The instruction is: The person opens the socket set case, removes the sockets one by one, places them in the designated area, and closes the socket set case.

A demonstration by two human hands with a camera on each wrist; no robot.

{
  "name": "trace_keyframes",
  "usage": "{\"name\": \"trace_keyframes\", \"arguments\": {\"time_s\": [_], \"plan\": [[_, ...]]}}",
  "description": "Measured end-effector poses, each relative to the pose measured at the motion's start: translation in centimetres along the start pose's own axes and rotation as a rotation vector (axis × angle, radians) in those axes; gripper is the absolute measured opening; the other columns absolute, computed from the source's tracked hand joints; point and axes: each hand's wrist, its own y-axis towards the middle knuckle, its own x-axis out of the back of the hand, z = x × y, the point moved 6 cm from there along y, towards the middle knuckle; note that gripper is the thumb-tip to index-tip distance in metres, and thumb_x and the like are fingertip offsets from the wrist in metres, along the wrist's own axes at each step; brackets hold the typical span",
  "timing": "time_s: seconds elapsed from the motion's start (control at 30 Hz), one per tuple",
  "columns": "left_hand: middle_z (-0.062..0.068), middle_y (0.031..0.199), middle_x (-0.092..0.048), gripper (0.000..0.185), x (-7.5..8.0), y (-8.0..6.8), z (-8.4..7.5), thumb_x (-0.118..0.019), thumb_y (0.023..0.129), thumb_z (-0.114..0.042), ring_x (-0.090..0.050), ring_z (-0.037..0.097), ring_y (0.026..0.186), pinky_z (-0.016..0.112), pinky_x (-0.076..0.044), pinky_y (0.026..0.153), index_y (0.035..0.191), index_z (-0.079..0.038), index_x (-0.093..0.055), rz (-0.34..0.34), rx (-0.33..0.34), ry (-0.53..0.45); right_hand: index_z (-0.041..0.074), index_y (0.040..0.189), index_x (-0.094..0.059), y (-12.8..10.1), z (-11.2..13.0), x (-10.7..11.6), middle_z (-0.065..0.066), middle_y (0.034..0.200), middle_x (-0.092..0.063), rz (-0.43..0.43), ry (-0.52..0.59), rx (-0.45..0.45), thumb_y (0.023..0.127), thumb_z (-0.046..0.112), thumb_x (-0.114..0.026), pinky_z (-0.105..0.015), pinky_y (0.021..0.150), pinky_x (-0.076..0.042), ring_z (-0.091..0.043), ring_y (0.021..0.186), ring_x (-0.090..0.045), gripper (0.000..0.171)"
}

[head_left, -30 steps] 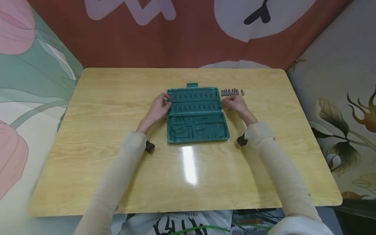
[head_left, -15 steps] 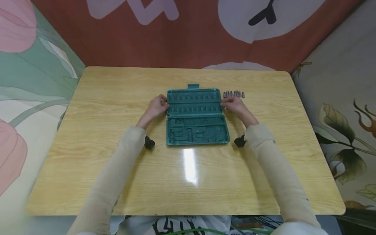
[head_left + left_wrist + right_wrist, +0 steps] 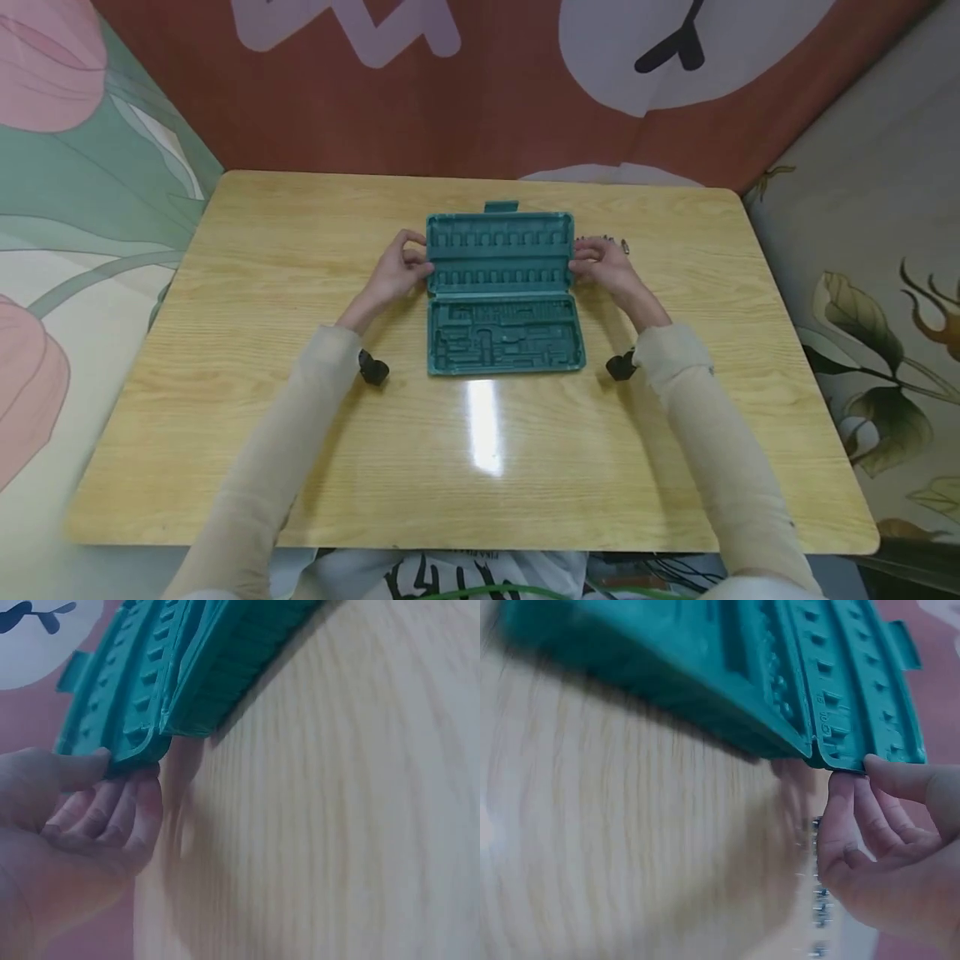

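bench: pale wood grain, glossy, glare streak | case: green moulded plastic, matt, ribbed slots | bits: small, shiny metal, blurred | sleeves: soft beige cloth | backdrop: printed cloth

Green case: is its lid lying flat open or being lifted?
Being lifted. The green case is open, and both hands, left hand and right hand, pinch the lid's side edges, raised off the table.

Tool case: teal green throughout. Desk: pale yellow wood grain. Sleeves: cream. Backdrop: rust red with lilac and white shapes. Bits: grey metal.
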Motion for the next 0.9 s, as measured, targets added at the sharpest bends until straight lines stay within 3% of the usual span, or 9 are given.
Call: {"name": "trace_keyframes", "arguments": {"time_s": [0.07, 0.2, 0.37, 0.5, 0.6, 0.7, 0.9], "plan": [[0.02, 0.104, -0.062, 0.048, 0.1, -0.1, -0.3, -0.054, 0.098, -0.003, -0.061, 0.029, 0.092, 0.033, -0.048, 0.073, 0.142, -0.008, -0.037, 0.0, -0.046, 0.01, -0.004, 0.141, -0.041, -0.2, 0.9, 0.0, -0.022, 0.123, -0.054, -0.026, -0.096, 0.093, 0.097, 0.004, -0.056, -0.037, 0.084, -0.05, -0.028, 0.104, -0.056, 0.047], [0.016, 0.103, -0.06, 0.051, 0.6, -0.2, -1.2, -0.056, 0.096, -0.001, -0.06, 0.027, 0.097, 0.039, -0.051, 0.079, 0.144, -0.007, -0.038, -0.033, -0.162, 0.12, -0.006, 0.134, -0.045, -0.8, 2.5, 0.2, -0.027, 0.115, -0.058, -0.072, -0.281, 0.259, 0.094, 0.0, -0.059, -0.036, 0.078, -0.05, -0.036, 0.103, -0.058, 0.042], [0.018, 0.103, -0.058, 0.027, 0.6, -0.9, -2.5, -0.059, 0.093, 0.005, -0.059, 0.03, 0.101, 0.04, -0.051, 0.081, 0.117, 0.003, -0.047, -0.063, -0.319, 0.234, -0.005, 0.12, -0.045, -1.9, 3.3, 0.1, -0.026, 0.106, -0.058, -0.05, -0.389, 0.384, 0.092, -0.003, -0.061, -0.045, 0.072, -0.051, -0.038, 0.096, -0.061, 0.033], [0.02, 0.11, -0.061, 0.021, 0.1, -2.1, -3.3, -0.057, 0.09, 0.014, -0.058, 0.034, 0.109, 0.041, -0.051, 0.086, 0.101, 0.002, -0.044, 0.001, -0.446, 0.297, -0.004, 0.117, -0.046, -3.3, 3.3, -0.3, -0.024, 0.116, -0.056, -0.002, -0.429, 0.477, 0.091, -0.007, -0.061, -0.047, 0.074, -0.05, -0.037, 0.1, -0.06, 0.03], [0.018, 0.121, -0.063, 0.024, -0.5, -3.3, -3.5, -0.052, 0.088, 0.019, -0.057, 0.035, 0.115, 0.043, -0.047, 0.094, 0.097, 0.0, -0.042, 0.07, -0.521, 0.367, -0.001, 0.107, -0.049, -4.3, 3.0, -0.7, -0.018, 0.121, -0.059, 0.032, -0.432, 0.536, 0.087, -0.013, -0.061, -0.044, 0.073, -0.047, -0.033, 0.105, -0.058, 0.027], [0.015, 0.13, -0.059, 0.026, -0.9, -4.4, -3.3, -0.05, 0.088, 0.021, -0.054, 0.035, 0.119, 0.044, -0.043, 0.099, 0.101, -0.001, -0.043, 0.113, -0.561, 0.436, 0.003, 0.106, -0.05, -5.0, 2.7, -1.4, -0.014, 0.12, -0.061, 0.057, -0.47, 0.585, 0.085, -0.018, -0.059, -0.042, 0.073, -0.045, -0.031, 0.107, -0.056, 0.031], [0.016, 0.142, -0.048, 0.05, -1.4, -6.1, -2.8, -0.048, 0.088, 0.021, -0.047, 0.03, 0.128, 0.042, -0.04, 0.103, 0.132, 0.0, -0.047, 0.19, -0.62, 0.561, 0.004, 0.129, -0.053, -6.5, 2.4, -2.3, -0.016, 0.129, -0.054, 0.087, -0.623, 0.701, 0.08, -0.026, -0.051, -0.051, 0.099, -0.039, -0.034, 0.122, -0.048, 0.058]]}}
